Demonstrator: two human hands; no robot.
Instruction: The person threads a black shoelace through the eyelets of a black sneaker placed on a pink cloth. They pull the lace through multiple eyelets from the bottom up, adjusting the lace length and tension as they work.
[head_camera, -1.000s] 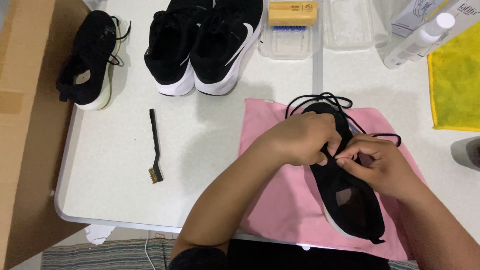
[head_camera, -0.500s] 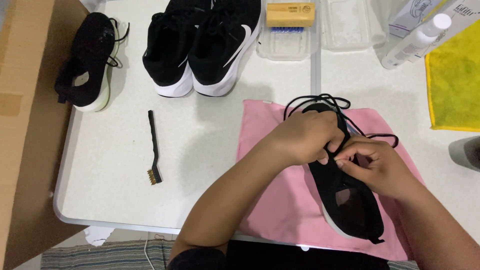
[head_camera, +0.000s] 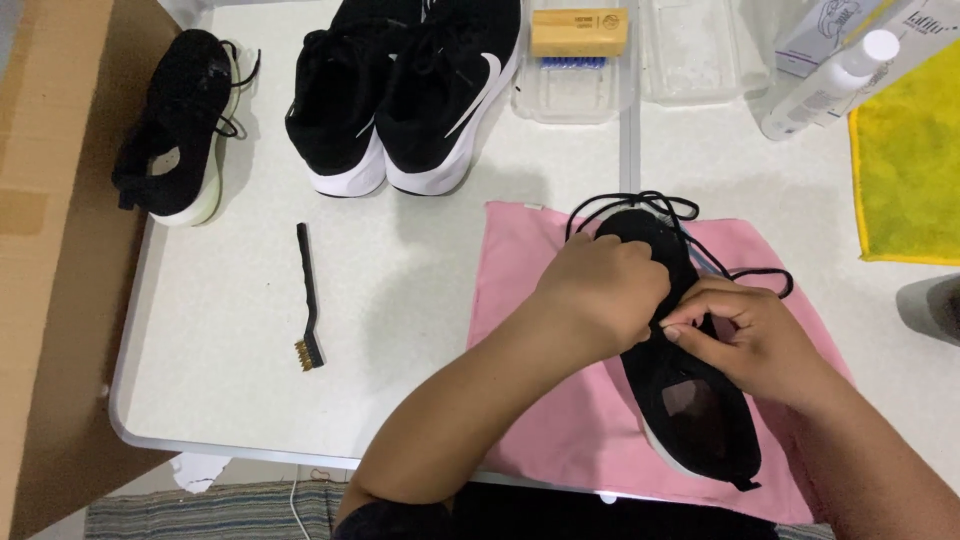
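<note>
A black sneaker (head_camera: 690, 400) with a white sole lies on a pink cloth (head_camera: 560, 420), toe pointing away from me. Its black laces (head_camera: 655, 205) loop loosely past the toe. My left hand (head_camera: 600, 290) rests over the shoe's front, fingers curled on the lacing area. My right hand (head_camera: 750, 335) pinches a lace right beside it, over the tongue. The exact spot where the fingers meet the lace is partly hidden by my hands.
A matching black shoe (head_camera: 175, 130) lies at the far left of the white table (head_camera: 400, 300). A black-and-white pair of sneakers (head_camera: 410, 90) stands at the back. A small wire brush (head_camera: 308, 300), a wooden brush (head_camera: 578, 32) on a clear tray, bottles (head_camera: 830, 80) and a yellow cloth (head_camera: 910, 160) are nearby.
Both hands stay on the shoe's laces with only small finger shifts. The view has tilted slightly.
</note>
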